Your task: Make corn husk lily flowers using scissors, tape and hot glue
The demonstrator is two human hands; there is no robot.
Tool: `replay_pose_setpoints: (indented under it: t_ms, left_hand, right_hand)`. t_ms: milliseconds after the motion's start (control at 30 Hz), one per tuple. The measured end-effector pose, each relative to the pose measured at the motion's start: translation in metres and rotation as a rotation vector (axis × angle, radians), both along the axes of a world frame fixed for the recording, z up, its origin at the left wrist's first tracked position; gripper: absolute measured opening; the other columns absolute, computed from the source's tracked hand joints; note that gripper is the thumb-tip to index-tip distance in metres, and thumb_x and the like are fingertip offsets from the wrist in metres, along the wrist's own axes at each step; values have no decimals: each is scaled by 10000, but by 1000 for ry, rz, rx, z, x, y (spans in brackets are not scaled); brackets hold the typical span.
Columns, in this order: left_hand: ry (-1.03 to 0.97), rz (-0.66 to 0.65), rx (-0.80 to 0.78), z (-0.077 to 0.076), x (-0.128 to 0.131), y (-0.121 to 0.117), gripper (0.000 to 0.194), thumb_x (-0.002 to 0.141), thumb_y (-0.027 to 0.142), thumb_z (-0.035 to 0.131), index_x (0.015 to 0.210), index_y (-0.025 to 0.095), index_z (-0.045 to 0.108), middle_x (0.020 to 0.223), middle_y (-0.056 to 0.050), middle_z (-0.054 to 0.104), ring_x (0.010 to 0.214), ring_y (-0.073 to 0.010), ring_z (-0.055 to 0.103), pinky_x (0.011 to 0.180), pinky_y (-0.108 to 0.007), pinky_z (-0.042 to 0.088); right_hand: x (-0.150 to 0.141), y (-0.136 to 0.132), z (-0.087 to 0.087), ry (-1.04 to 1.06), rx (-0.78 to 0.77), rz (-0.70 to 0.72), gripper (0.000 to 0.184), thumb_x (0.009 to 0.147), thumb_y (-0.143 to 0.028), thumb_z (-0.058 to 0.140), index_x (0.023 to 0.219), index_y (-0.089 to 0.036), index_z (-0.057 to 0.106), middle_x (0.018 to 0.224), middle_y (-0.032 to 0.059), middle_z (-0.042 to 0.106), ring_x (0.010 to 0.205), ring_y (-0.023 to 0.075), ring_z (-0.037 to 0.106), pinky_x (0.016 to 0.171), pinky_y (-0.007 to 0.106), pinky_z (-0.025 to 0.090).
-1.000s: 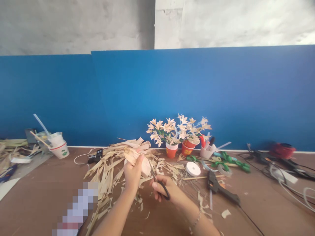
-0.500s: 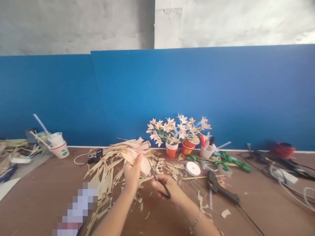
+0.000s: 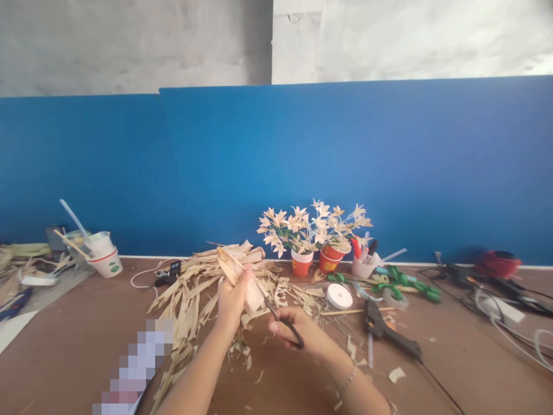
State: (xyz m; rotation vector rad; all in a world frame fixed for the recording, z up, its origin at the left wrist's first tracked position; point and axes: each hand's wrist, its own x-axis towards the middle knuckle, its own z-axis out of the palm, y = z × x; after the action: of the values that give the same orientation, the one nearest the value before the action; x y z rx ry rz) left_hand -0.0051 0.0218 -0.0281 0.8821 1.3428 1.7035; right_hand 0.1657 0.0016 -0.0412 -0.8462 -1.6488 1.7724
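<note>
Pinched in my left hand (image 3: 232, 301) is a pale dried corn husk (image 3: 254, 297), its brownish tip pointing up and to the left. My right hand (image 3: 294, 328) grips a pair of dark-handled scissors (image 3: 273, 309), with the blades reaching up-left to the husk's right edge. Whether the blades are apart is too small to make out. Under and behind my left hand spreads a heap of dried husks (image 3: 188, 302), with small cut scraps around it.
Orange cups (image 3: 302, 264) of pale husk flowers stand at the back. A white tape roll (image 3: 339, 296) and a black glue gun (image 3: 389, 331) lie to the right, beyond them cables (image 3: 496, 311). At left stands a white cup (image 3: 106, 263); a blurred-out object (image 3: 133, 369) lies nearer.
The husk in my left hand has turned a little more upright. My right hand has shifted slightly right and down, with the scissors still at the husk.
</note>
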Motion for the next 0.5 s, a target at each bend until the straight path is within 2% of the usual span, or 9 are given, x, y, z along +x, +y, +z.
replay_pose_setpoints:
  t_ms: [233, 500]
  left_hand:
    - [73, -40, -14, 8, -3, -2, 502, 628, 486, 726, 955, 104, 725, 894, -95, 735, 850, -254, 661, 691, -276, 490]
    - [163, -117, -82, 10, -7, -4, 469, 626, 517, 712, 875, 121, 745, 699, -51, 716, 662, -207, 635, 564, -243, 453]
  right_hand:
    - [4, 4, -1, -62, 14, 20, 447, 651, -575, 695, 669, -154, 546, 458, -80, 403, 391, 39, 329, 375, 176, 201]
    - [12, 6, 0, -128, 68, 81, 443, 660, -575, 689, 693, -147, 582, 433, -78, 417, 392, 44, 310, 385, 180, 210]
